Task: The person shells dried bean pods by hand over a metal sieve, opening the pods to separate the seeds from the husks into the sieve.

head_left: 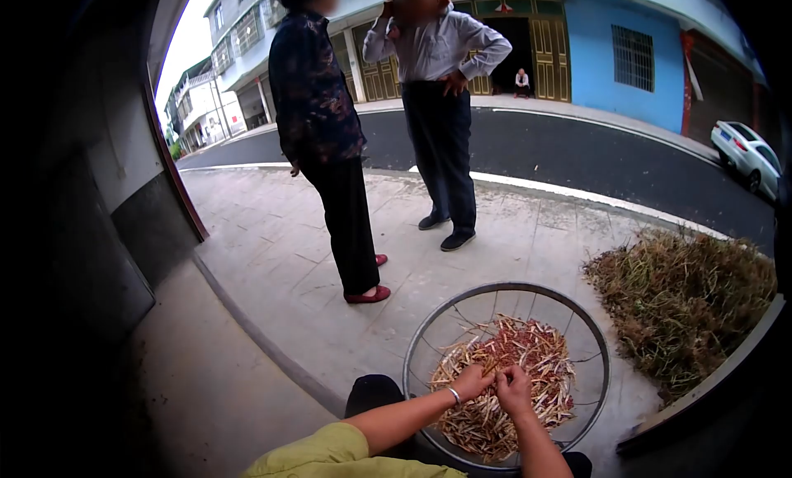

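Observation:
A round sieve with a dark metal rim (429,329) lies on the concrete in front of me, holding a heap of pale bean pods and red beans (528,354). Both hands meet over the heap. My left hand (472,381), with a bracelet at the wrist, and my right hand (513,387) pinch the same pale pod (492,367) between their fingertips. My left sleeve is yellow-green.
Two people stand on the pavement beyond the sieve, one in a dark patterned top (318,90), one in a light shirt (437,49). A pile of dried stalks (685,301) lies at the right. A road, a white car (747,152) and buildings lie behind.

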A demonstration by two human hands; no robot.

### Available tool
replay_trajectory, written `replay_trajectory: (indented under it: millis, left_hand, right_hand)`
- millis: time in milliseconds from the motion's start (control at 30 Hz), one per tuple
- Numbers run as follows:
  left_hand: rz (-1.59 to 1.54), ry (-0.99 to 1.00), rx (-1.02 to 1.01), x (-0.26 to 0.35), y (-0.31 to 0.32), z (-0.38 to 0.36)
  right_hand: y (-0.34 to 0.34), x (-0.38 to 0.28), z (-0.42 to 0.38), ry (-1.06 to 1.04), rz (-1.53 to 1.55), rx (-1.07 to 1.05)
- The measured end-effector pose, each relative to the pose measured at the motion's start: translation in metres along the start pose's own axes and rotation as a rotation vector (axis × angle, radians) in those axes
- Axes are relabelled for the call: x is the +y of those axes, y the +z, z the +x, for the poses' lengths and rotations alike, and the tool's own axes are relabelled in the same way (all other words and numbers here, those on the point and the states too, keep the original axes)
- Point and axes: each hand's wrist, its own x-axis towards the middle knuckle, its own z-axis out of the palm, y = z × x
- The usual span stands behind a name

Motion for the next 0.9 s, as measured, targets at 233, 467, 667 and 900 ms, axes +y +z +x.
replay_trajectory:
  millis: [233,467,667,900]
  left_hand:
    - [0.226,0.067,-0.136,-0.008,0.0,-0.004]
    - [0.202,0.074,-0.218,-0.005,-0.004,0.005]
    - [0.26,0.085,-0.165,-0.009,0.0,-0.002]
    - [0.242,0.159,-0.054,-0.015,0.004,0.004]
  right_hand:
    - [-0.008,0.002,-0.001,0.161,0.005,-0.091]
    - [0.007,0.034,0.005,0.273,0.126,-0.101]
    - [-0.002,0.005,-0.004,0.159,-0.002,-0.098]
    - [0.018,0.032,0.008,0.237,0.236,-0.123]
